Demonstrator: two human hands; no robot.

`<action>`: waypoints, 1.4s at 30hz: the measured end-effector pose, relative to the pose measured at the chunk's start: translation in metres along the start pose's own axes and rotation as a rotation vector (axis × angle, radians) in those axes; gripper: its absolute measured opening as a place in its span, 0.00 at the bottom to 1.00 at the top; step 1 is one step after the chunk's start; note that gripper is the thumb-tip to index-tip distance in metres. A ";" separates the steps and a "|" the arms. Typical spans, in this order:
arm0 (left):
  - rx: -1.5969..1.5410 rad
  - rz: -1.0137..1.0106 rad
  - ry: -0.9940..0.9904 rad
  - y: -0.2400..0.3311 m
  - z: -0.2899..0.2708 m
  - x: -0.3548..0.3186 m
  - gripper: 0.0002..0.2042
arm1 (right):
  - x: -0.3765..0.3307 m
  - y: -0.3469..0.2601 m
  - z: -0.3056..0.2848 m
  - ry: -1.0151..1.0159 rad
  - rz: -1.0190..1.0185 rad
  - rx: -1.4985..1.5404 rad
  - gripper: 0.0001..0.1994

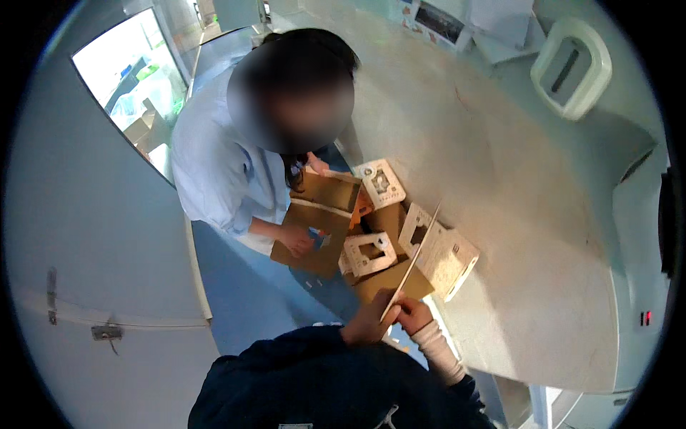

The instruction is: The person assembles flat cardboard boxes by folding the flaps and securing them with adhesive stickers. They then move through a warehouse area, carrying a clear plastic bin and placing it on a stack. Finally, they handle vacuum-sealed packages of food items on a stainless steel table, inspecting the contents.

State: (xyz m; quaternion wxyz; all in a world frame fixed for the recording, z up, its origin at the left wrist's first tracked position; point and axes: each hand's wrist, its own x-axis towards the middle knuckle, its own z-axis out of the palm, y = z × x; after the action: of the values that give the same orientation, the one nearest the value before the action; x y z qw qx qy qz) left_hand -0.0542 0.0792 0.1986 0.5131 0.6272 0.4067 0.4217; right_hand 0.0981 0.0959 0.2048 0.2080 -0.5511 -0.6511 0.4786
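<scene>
- Far left: a window set in the pale wall, bright, w/ blurred boxes behind it; below it a small metal latch on the wall panel.
- Co-worker in a light blue shirt leans over the bench edge; that person's hand presses on a brown cardboard flap w/ a small blue mark on it. Not ours.
- Our left hand: fingers closed round the near, lower end of a thin cardboard sheet. Grip is clamped on the sheet.
- The sheet is seen edge-on, long axis running from our hands up and to the right, away from us, twd the box pile. It stands just above the brown carton.
- Our right hand, pale ribbed cuff: fingertips pinch the same near end from the other side, touching the left. Both hands equally near; sheet lies straight ahead of the grip.
- Pile on the beige bench: white boxes w/ square cut-out windows, another white one further back, a speckled white box just right of the sheet.
- Far right: pale green rounded holder w/ a dark slot; papers at the top rim, print too small to tell; tiny red light at the right edge.
</scene>
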 end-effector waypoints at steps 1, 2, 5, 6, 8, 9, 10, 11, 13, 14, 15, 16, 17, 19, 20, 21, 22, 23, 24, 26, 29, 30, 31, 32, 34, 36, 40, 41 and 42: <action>0.018 -0.040 -0.023 0.000 -0.001 -0.001 0.16 | 0.001 -0.004 -0.001 -0.021 0.028 0.007 0.11; 0.037 -0.082 -0.047 0.001 -0.002 -0.001 0.17 | 0.002 -0.008 -0.001 -0.041 0.056 0.014 0.11; 0.013 -0.079 -0.006 -0.018 0.004 0.000 0.18 | 0.012 0.011 0.003 -0.127 0.111 0.078 0.11; -0.015 -0.118 -0.017 -0.023 0.005 -0.002 0.18 | 0.018 0.024 0.005 -0.172 0.131 0.091 0.11; -0.060 -0.188 -0.041 -0.028 0.005 0.003 0.18 | 0.018 0.012 0.002 -0.181 0.144 0.054 0.11; -0.072 -0.243 -0.048 -0.028 0.004 -0.001 0.18 | 0.017 0.016 0.008 -0.175 0.229 0.108 0.12; -0.086 -0.297 -0.055 -0.031 0.006 -0.003 0.19 | 0.018 0.020 0.010 -0.167 0.315 0.162 0.13; -0.067 -0.273 -0.052 -0.040 0.009 0.000 0.19 | 0.022 0.018 0.007 -0.169 0.316 0.158 0.13; -0.039 -0.273 -0.047 -0.046 0.008 -0.001 0.18 | 0.026 0.023 0.008 -0.222 0.331 0.168 0.13; -0.037 -0.286 -0.043 -0.046 0.007 -0.001 0.18 | 0.029 0.026 0.008 -0.248 0.338 0.173 0.12; -0.033 -0.281 -0.027 -0.045 0.008 -0.002 0.18 | 0.031 0.033 0.011 -0.243 0.317 0.156 0.11; -0.028 -0.276 -0.010 -0.044 0.008 -0.001 0.18 | 0.034 0.036 0.013 -0.239 0.297 0.139 0.10; -0.023 -0.271 0.007 -0.042 0.007 0.002 0.18 | 0.034 0.036 0.012 -0.252 0.282 0.124 0.10; -0.023 -0.349 -0.018 -0.036 0.004 0.006 0.17 | 0.036 0.042 0.015 -0.245 0.351 0.163 0.11; -0.025 -0.385 -0.031 -0.034 0.003 0.008 0.17 | 0.037 0.046 0.015 -0.246 0.376 0.181 0.11; -0.073 -0.422 -0.023 -0.032 0.005 0.009 0.18 | 0.038 0.047 0.015 -0.267 0.395 0.209 0.11; -0.030 -0.399 -0.001 -0.037 0.007 0.008 0.18 | 0.038 0.052 0.016 -0.269 0.370 0.188 0.12; 0.012 -0.377 0.019 -0.046 0.009 0.006 0.18 | 0.041 0.056 0.017 -0.274 0.343 0.192 0.12; 0.061 -0.356 0.028 -0.053 0.014 0.002 0.18 | 0.040 0.061 0.018 -0.273 0.319 0.206 0.12; -0.007 -0.372 0.006 -0.061 0.017 0.002 0.19 | 0.041 0.066 0.017 -0.291 0.308 0.149 0.12; -0.035 -0.432 0.014 -0.044 0.015 0.011 0.18 | 0.042 0.074 0.015 -0.289 0.280 0.114 0.10; -0.048 -0.420 0.034 -0.047 0.017 0.013 0.18 | 0.046 0.074 0.014 -0.279 0.215 0.061 0.09; -0.061 -0.409 0.053 -0.050 0.018 0.015 0.17 | 0.045 0.072 0.013 -0.276 0.234 0.063 0.09; -0.065 -0.423 0.033 -0.052 0.018 0.015 0.18 | 0.044 0.067 0.010 -0.273 0.254 0.067 0.09; -0.072 -0.444 -0.006 -0.047 0.019 0.018 0.20 | 0.047 0.060 0.005 -0.250 0.264 0.055 0.09; -0.078 -0.552 0.029 -0.030 0.016 0.026 0.20 | 0.044 0.064 0.006 -0.204 0.265 0.042 0.09; -0.148 -0.715 0.137 -0.044 0.015 0.022 0.13 | 0.051 0.049 -0.001 -0.253 0.323 0.041 0.15; 0.021 -0.467 0.092 -0.039 0.004 0.034 0.12 | 0.056 0.044 -0.011 -0.227 0.189 0.083 0.14; -0.192 -0.388 0.242 -0.027 0.006 0.050 0.11 | 0.061 0.032 -0.018 -0.119 0.196 0.286 0.11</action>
State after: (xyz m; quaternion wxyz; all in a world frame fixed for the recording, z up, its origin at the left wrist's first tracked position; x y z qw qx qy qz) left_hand -0.0350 0.1281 0.1767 0.5892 0.4309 0.5361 0.4240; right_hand 0.1105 0.1569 0.1706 0.1976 -0.5474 -0.5309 0.6160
